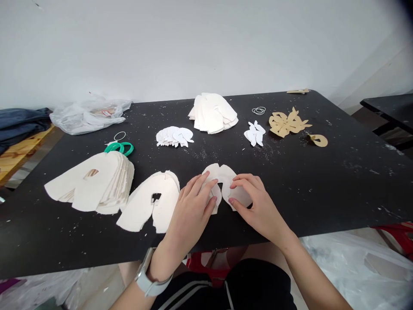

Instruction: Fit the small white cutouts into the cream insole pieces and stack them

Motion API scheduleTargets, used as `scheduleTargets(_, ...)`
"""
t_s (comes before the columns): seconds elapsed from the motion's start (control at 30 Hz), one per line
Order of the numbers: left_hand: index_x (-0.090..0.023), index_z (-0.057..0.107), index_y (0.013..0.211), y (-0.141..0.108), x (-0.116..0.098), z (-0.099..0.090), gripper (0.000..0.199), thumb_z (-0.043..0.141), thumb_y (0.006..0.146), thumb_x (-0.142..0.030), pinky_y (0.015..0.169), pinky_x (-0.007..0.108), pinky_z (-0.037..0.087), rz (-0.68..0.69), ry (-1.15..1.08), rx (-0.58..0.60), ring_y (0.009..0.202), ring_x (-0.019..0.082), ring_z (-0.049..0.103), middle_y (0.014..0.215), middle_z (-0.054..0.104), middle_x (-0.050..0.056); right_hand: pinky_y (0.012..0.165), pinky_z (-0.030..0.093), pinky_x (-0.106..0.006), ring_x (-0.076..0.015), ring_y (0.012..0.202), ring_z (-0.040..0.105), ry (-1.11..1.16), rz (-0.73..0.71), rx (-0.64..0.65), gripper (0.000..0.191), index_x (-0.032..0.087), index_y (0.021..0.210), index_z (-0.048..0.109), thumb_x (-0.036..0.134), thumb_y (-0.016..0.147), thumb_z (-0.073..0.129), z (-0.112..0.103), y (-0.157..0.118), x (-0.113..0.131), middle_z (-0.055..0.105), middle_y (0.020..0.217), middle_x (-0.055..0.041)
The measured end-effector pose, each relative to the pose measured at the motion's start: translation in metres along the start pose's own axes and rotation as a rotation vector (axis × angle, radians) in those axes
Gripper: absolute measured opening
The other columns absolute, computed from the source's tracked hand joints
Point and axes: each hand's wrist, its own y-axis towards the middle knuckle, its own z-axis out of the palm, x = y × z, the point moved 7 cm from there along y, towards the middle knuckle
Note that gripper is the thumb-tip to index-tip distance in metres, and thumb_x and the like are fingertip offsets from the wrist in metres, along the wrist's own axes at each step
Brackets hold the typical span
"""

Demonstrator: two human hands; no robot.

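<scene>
A white arch-shaped cut piece (pixel 213 171), split by a gap in the middle, lies on the black table in front of me. On its left half rests my left hand (pixel 197 200), fingers spread and a light watch on the wrist. My right hand (pixel 253 199) touches the right half with fingers apart and curved. Left of my left hand lies a small pile of similar white pieces (pixel 137 211) with a notch hole. Farther left stands a thick stack of larger white pieces (pixel 87 172). Whether the piece under my hands has several layers is hard to see.
Green-handled scissors (pixel 128 149) lie behind the thick stack. Toward the back are small white cutouts (pixel 174 136), another white stack (pixel 214 113), more white cutouts (pixel 254 134), rubber bands (pixel 258 110) and tan cutouts (pixel 287 123). A plastic bag (pixel 90 116) sits at the back left.
</scene>
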Motion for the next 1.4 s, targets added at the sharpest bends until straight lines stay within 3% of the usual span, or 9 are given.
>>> scheduleTargets(0.27, -0.021, 0.026, 0.154, -0.001, 0.0, 0.007, 0.053, 0.037, 0.103, -0.03, 0.114, 0.046, 0.036, 0.042, 0.127, 0.013, 0.149, 0.024, 0.021, 0.161, 0.031, 0.004, 0.11, 0.028, -0.054, -0.0309, 0.139, 0.034, -0.348, -0.009, -0.053, 0.048, 0.022, 0.143, 0.039, 0.038, 0.098, 0.047, 0.01, -0.002, -0.003, 0.038, 0.15, -0.0144)
scheduleTargets(0.57, -0.017, 0.028, 0.155, 0.0, -0.011, 0.012, 0.054, 0.032, 0.102, -0.024, 0.11, 0.053, 0.039, 0.088, 0.302, 0.064, 0.15, 0.035, 0.019, 0.164, 0.021, 0.004, 0.114, 0.018, -0.064, -0.031, 0.151, 0.015, -0.484, -0.15, 0.098, 0.056, 0.025, 0.157, 0.02, 0.039, 0.104, 0.029, 0.022, -0.001, 0.017, 0.022, 0.163, -0.0066)
scheduleTargets(0.8, -0.017, 0.029, 0.155, -0.002, -0.015, 0.021, 0.054, 0.032, 0.101, -0.023, 0.113, 0.057, 0.034, 0.104, 0.33, 0.075, 0.148, 0.036, 0.022, 0.163, 0.024, 0.007, 0.111, 0.01, -0.074, -0.0353, 0.15, 0.015, -0.547, -0.147, 0.069, 0.056, 0.02, 0.157, 0.019, 0.037, 0.104, 0.027, 0.032, -0.004, 0.015, 0.027, 0.161, -0.0082)
scheduleTargets(0.93, -0.013, 0.024, 0.156, -0.004, -0.008, 0.018, 0.059, 0.036, 0.102, -0.035, 0.113, 0.055, 0.036, 0.053, 0.275, 0.038, 0.149, 0.035, 0.022, 0.162, 0.024, 0.013, 0.111, 0.01, -0.074, -0.0343, 0.151, 0.012, -0.531, -0.101, 0.08, 0.056, 0.021, 0.158, 0.017, 0.035, 0.105, 0.024, 0.027, -0.005, 0.013, 0.022, 0.162, -0.0061)
scheduleTargets(1.1, -0.015, 0.013, 0.157, -0.017, 0.004, 0.003, 0.069, 0.042, 0.1, -0.039, 0.112, 0.054, 0.039, -0.031, 0.147, 0.003, 0.148, 0.035, 0.023, 0.161, 0.027, 0.017, 0.112, 0.015, -0.073, -0.0348, 0.151, 0.013, -0.49, -0.113, 0.088, 0.067, 0.023, 0.159, 0.008, 0.049, 0.102, 0.032, 0.018, -0.015, 0.018, 0.017, 0.164, -0.0083)
scheduleTargets(1.27, -0.025, 0.007, 0.158, -0.035, 0.011, -0.003, 0.067, 0.041, 0.1, -0.033, 0.101, 0.05, 0.05, -0.141, -0.056, 0.056, 0.135, 0.03, 0.047, 0.149, 0.046, 0.014, 0.11, 0.011, -0.077, -0.0381, 0.148, 0.021, -0.464, -0.247, 0.163, 0.067, 0.024, 0.156, 0.024, 0.051, 0.098, 0.043, 0.03, -0.034, 0.038, 0.028, 0.161, -0.0095)
scheduleTargets(1.4, -0.033, 0.017, 0.155, -0.051, 0.019, -0.003, 0.058, 0.038, 0.101, -0.032, 0.097, 0.042, 0.055, -0.249, -0.254, 0.077, 0.124, 0.023, 0.058, 0.143, 0.054, 0.009, 0.117, 0.002, -0.071, -0.0317, 0.146, 0.031, -0.417, -0.36, 0.176, 0.059, 0.021, 0.152, 0.034, 0.045, 0.099, 0.045, 0.044, -0.045, 0.056, 0.043, 0.154, -0.0094)
